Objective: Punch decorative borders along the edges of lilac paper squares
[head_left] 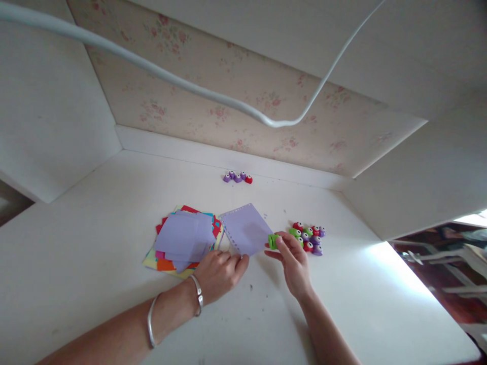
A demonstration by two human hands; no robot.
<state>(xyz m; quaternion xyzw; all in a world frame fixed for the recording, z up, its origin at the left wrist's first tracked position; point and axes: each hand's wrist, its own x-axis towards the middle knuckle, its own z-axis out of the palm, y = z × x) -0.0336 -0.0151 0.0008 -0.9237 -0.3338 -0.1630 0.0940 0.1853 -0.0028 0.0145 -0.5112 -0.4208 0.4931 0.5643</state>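
A lilac paper sheet (246,230) with a punched scalloped edge lies on the white desk (95,243). My left hand (220,271), with bangles on the wrist, presses its near corner down with bent fingers. My right hand (291,258) pinches a small green craft punch (273,241) against the sheet's right edge. Left of the sheet sits a loose stack of coloured paper squares (184,243), lilac ones on top.
Several small red, green and purple punches (310,237) cluster just right of my right hand. Another little group of punches (238,178) sits near the back wall. A white cable (213,96) hangs across the view. The desk edge drops off at right.
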